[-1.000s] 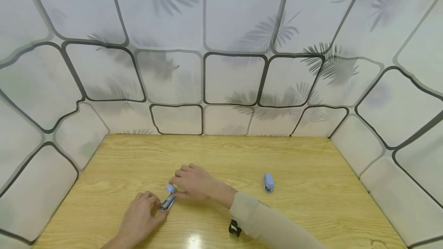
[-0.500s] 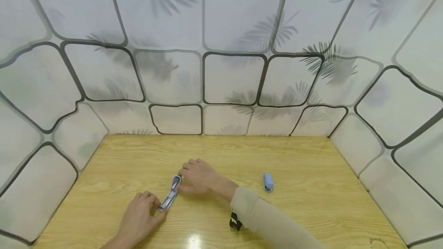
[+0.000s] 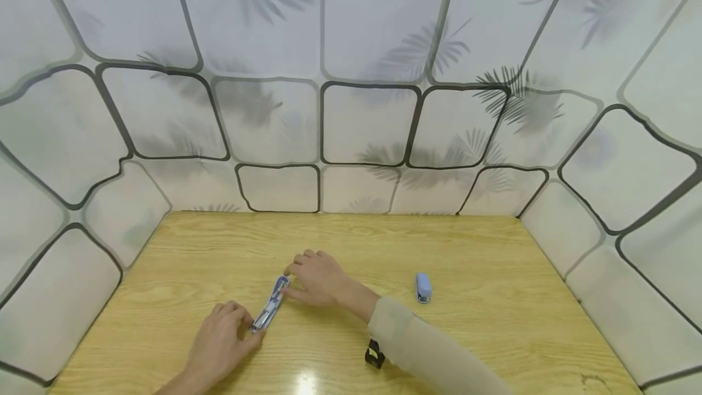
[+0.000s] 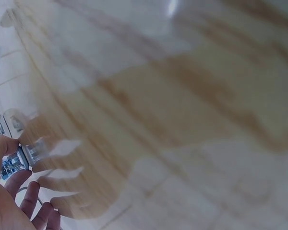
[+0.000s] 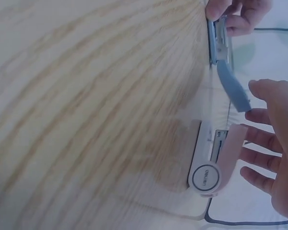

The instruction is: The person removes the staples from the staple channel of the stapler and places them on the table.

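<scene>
the left hand (image 3: 219, 345) lay on the tabletop (image 3: 482, 334) near its front edge, fingers curled about the near end of an opened blue stapler (image 3: 270, 309) — the left wrist view showed the metal end pinched between thumb and fingers, so that grip was closed on the stapler. the stapler lay flat, folded out long, running from the left fingers up and slightly right to the right hand (image 3: 318, 278). the right hand rested just beside the far end, its fingertips at the blue top arm; the right wrist view showed the fingers fairly straight and spread, with the blue arm just off them, so this grip was open, touching at most and not clasping. whether the tips truly pressed the arm i could not tell.

a second, closed blue stapler (image 3: 423, 287) sat well apart to the right, right of the beige sleeve (image 3: 433, 355). a small black object (image 3: 374, 354) sat close under the sleeve near the front edge.

open room: the whole back strip of the tabletop up to the patterned wall panels (image 3: 351, 127) lay bare, as did the left part toward the left panel and the right part beyond the second stapler. the work sat left of centre, nearer the front edge than the back.
</scene>
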`<state>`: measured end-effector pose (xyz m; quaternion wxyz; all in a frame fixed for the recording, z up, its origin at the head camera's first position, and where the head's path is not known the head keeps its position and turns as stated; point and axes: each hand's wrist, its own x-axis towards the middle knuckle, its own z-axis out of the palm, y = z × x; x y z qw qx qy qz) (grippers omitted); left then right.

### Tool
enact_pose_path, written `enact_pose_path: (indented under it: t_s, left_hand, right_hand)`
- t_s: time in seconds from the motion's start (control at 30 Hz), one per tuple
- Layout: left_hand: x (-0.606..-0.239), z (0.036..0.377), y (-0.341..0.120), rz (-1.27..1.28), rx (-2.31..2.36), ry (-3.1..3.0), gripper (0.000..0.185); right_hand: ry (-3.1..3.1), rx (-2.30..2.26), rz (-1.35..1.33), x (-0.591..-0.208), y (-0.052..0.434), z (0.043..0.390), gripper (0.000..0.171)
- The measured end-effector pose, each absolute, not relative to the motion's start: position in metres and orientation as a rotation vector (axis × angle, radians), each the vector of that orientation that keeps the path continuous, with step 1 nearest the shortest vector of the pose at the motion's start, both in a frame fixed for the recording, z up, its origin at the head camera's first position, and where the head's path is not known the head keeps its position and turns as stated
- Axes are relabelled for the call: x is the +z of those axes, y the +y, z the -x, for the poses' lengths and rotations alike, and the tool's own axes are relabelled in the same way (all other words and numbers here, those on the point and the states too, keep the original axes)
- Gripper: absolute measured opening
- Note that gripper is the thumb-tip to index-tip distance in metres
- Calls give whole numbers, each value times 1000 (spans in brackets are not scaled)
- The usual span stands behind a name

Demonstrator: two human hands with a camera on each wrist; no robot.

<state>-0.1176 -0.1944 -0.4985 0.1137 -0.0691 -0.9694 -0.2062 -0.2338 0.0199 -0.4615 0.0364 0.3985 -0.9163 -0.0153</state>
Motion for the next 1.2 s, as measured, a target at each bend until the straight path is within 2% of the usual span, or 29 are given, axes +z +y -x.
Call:
enact_pose_path:
  t_s: [0.23, 0.67, 0.87, 1.2]
  left_hand:
    - [-498, 117, -194, 198, -629, -2851, 28]
    - [-500, 116, -195, 204, -627, -2828, 29]
    - [-501, 115, -196, 202, -624, -2824, 28]
    - [-502, 117, -197, 219, -619, -2796, 27]
  right_hand:
    - [-2830, 209, -1162, -451, 18, 219, 34]
    - [-2883, 867, -1088, -449, 4, 188, 21]
    - [-2898, 1023, -1090, -456, 0, 182, 18]
    - [-2974, 1184, -950, -465, -8, 178, 11]
